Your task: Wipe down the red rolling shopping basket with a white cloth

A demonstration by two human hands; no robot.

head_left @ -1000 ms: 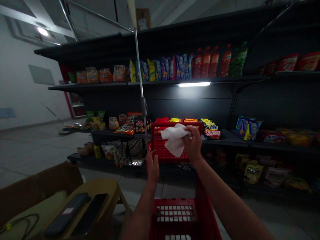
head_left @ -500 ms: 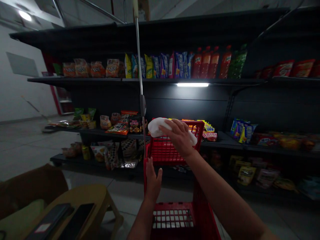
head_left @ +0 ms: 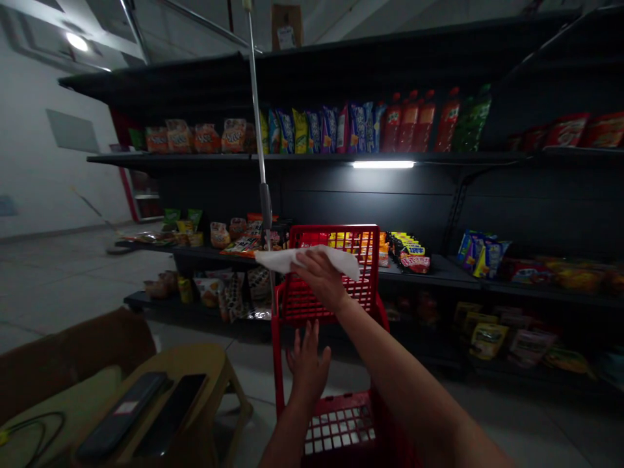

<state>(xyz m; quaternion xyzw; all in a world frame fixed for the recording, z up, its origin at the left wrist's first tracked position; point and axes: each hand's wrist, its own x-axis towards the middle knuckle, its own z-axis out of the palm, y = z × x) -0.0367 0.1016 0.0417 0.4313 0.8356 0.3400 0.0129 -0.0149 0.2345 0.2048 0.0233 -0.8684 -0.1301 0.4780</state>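
A red plastic shopping cart [head_left: 325,305] stands in front of me, its upper basket at chest height and its lower basket near my arms. My right hand [head_left: 319,279] presses a white cloth [head_left: 285,259] against the inner side of the upper basket. My left hand [head_left: 307,364] hovers lower, fingers spread, beside the cart's left post, holding nothing. A metal pole [head_left: 259,149] rises just left of the cart.
Dark shelves [head_left: 439,156] filled with snack bags and bottles run across the back. A lit strip lamp [head_left: 383,164] sits under the top shelf. At lower left a tan stool [head_left: 214,364] carries two dark flat devices [head_left: 146,416], next to a brown box.
My right hand has slid the cloth down and leftward on the upper basket, spreading it flatter. My left hand dropped lower and its fingers opened wider. The view shifted slightly.
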